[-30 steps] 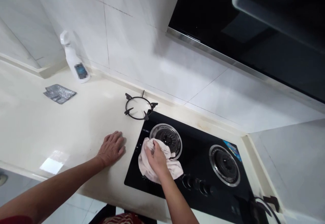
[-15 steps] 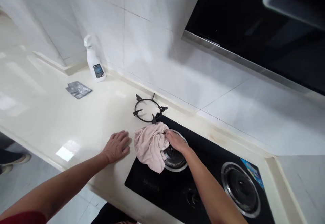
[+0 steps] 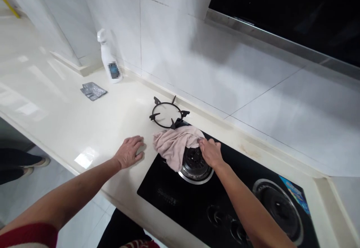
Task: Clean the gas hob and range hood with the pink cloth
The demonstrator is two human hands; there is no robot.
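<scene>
Right hand (image 3: 210, 152) grasping cloth (image 3: 174, 143) at far right rim of burner (image 3: 195, 165).
Cloth trails left from grip, long axis roughly left-right over burner's far side. Left hand (image 3: 129, 152), palm down, holding nothing, left of burner; right hand is nearer.

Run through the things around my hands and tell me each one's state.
grate: prongs up, off the left burner
left burner: no flame visible
right burner: no flame visible
cloth: rumpled, partly over left burner
right hand: closed on cloth
left hand: open, palm down
spray bottle: upright
silver wrapper: lying flat
</scene>
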